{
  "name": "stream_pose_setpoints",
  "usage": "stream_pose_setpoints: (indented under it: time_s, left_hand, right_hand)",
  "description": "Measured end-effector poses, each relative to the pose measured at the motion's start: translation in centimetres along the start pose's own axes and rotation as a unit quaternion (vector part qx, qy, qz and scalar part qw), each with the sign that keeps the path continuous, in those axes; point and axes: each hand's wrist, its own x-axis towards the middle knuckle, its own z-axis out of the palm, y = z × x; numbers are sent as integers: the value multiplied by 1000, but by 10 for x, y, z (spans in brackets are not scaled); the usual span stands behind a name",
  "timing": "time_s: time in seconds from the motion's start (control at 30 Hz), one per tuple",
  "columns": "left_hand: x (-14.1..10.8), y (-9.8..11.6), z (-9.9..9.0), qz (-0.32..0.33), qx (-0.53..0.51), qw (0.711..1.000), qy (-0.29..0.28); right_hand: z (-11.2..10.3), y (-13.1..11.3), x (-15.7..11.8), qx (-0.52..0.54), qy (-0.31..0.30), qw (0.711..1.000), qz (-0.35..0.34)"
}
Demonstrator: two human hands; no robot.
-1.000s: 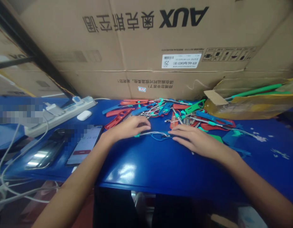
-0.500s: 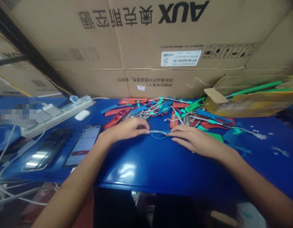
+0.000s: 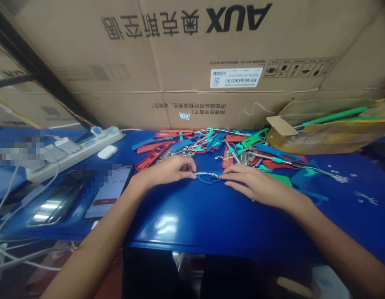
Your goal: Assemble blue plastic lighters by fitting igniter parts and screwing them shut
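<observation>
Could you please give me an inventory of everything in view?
Blue piece with white wires: one, between the hands
Pile of parts: many, red, blue and green, mid-table
Large carton: one, brown, behind pile
Open carton: one, brown and yellow, right, green pieces inside
Other carton: brown, far left
Frame: dark, upper left
Power strip: one, white, left, chargers plugged in
Small case: one, white, beside strip
Phones: two, dark and lit, left
Cables: several, white, far left
Scraps: several, whitish, right
Table: one, blue
Left hand: one, bare, piece's left end
Right hand: one, bare, piece's right end
</observation>
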Motion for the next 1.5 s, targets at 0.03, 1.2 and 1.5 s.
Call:
stream_pose_setpoints:
  time_s: [0.03,1.2,1.5]
  left_hand:
    - [0,0,0,2,-3,1000,-1]
    - [28,-7,24,35,327,921,209]
    - [30,-7,19,19,333,919,210]
  right_hand:
    - [0,0,0,-1,-1,1000,-2]
    - [-13,16,2,-19,217,967,129]
    - [-14,18,2,-17,220,967,129]
